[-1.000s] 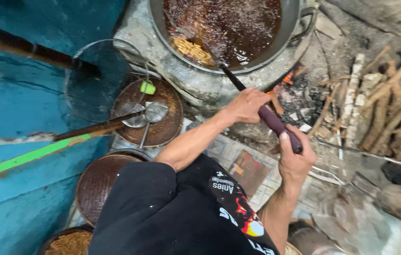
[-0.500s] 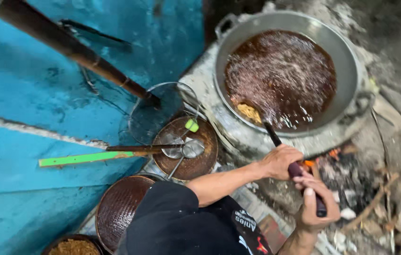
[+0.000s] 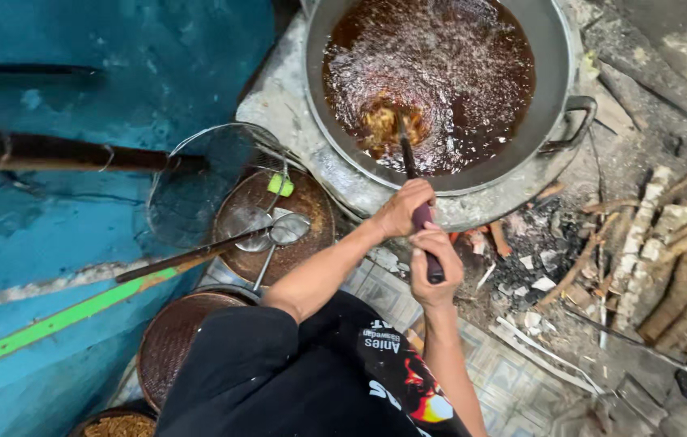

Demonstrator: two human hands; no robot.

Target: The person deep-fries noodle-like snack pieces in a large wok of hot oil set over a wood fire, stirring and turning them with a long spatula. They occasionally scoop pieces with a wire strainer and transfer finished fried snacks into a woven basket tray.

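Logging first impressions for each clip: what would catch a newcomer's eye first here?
The big metal wok at the top, full of dark bubbling oil, dominates. Both hands grip a long stirring tool reaching into it: the left hand higher on the handle, the right hand at its end. Right of them lies a firewood pile; to the left, round sieves and ladles rest against a blue wall.

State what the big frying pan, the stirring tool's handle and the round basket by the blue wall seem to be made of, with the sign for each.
Frying pan: metal, probably aluminium or steel, judging by its dull grey rim and riveted loop handle.
Stirring tool's handle: smooth and dark, gripped by both the left hand and right hand; wood or plastic, unclear.
Round basket: thin wire mesh, see-through with a metal rim.
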